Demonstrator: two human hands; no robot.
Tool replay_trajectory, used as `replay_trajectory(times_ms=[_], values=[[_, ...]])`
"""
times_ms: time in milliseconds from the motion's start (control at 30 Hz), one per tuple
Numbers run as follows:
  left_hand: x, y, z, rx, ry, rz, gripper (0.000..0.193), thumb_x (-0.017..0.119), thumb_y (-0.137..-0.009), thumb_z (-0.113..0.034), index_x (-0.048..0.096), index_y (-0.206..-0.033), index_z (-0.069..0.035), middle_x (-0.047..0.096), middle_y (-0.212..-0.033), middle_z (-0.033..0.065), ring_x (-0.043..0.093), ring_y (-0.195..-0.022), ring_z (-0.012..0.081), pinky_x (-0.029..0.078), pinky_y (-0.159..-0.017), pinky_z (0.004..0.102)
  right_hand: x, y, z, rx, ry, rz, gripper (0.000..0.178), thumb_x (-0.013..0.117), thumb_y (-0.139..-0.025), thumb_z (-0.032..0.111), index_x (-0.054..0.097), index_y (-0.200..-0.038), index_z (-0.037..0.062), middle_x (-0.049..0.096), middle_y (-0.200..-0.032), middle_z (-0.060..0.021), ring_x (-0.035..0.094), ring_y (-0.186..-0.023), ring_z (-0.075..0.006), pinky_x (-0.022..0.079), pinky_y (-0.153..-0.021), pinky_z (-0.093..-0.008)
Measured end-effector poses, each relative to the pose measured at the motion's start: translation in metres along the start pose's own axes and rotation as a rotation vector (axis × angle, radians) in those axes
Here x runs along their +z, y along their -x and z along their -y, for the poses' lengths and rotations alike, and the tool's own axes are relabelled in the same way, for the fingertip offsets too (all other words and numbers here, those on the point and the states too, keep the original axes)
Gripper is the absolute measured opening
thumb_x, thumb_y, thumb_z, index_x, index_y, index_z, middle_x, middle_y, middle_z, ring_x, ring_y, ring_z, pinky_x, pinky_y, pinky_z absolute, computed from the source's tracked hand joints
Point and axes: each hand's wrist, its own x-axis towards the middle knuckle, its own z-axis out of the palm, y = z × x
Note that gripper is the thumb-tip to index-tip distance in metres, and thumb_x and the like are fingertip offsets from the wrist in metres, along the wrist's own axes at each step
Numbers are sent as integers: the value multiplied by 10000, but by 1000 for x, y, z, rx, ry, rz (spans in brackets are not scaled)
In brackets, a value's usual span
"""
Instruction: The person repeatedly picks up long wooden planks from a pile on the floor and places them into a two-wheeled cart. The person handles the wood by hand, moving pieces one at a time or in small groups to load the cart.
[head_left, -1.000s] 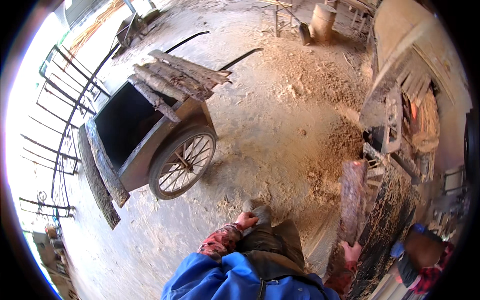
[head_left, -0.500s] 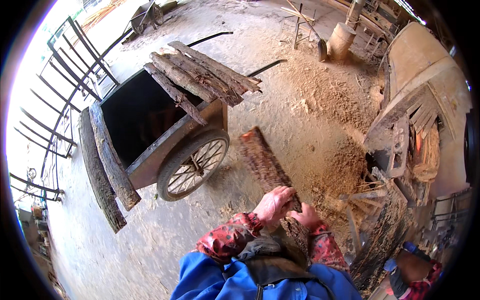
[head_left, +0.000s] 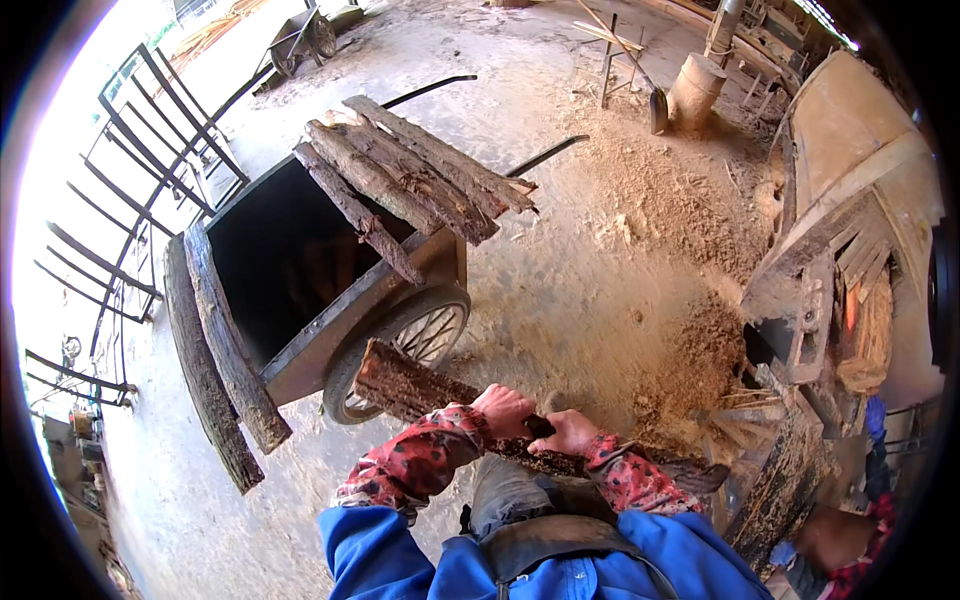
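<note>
A long, rough slab of bark-covered wood lies crosswise in front of my waist, its broad end by the cart wheel and its other end past my right sleeve. Both my hands are closed on its middle, close together: my left hand on the left, my right hand just beside it. A small dark piece, perhaps loose bark, shows between the hands. Ahead to the left stands a two-wheeled metal cart, with several bark slabs laid over its far corner and two more bark slabs across its left end.
Sawdust is heaped on the floor to the right, beside a large pale machine with wood in it. A shovel leans near a stump-like cylinder. Metal railings stand at left. Another person is at lower right.
The slab has turned from pointing away from me to lying crosswise, its far end swinging left toward the cart wheel. Both hands have turned with it and moved slightly left.
</note>
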Motion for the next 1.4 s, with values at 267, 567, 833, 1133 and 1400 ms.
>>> replay_trajectory(times_ms=[267,567,833,1133,1400], values=[[-35,-45,12,-233,194,-93,414,626,-681,-440,617,-929,-109,610,-687,148,597,-670,320,468,-609,410,-89,-41,-20,-48,33,54,567,721,-544,513,606,-870,63,615,-769,-170,604,-757,-325,474,-669,-392],[-119,-64,12,-359,339,-327,400,673,-666,-406,630,-910,-92,615,-702,158,605,-671,319,486,-618,386,-209,-82,-51,-261,100,-96,508,628,-662,552,580,-786,62,585,-776,-122,580,-777,-294,461,-678,-372],[-191,-38,114,-363,405,-295,434,723,-620,-420,642,-867,-73,614,-670,132,612,-635,284,486,-587,345,-314,-119,-63,-101,288,69,625,578,-649,645,590,-703,23,590,-713,-175,587,-723,-329,464,-638,-399],[-265,-71,244,-160,185,-328,416,731,-592,-366,619,-866,-73,613,-720,108,590,-736,285,453,-632,392,-270,-180,-32,38,64,-210,574,695,-622,538,498,-548,4,430,-487,-146,473,-469,-223,378,-456,-345],[-280,-52,335,-568,294,-1276,361,706,-630,-24,587,-970,-33,586,-952,98,553,-890,238,441,-795,313,-302,-266,-46,240,-120,-439,582,700,-662,501,456,-521,-7,283,-479,-57,296,-516,-83,304,-427,-325]])
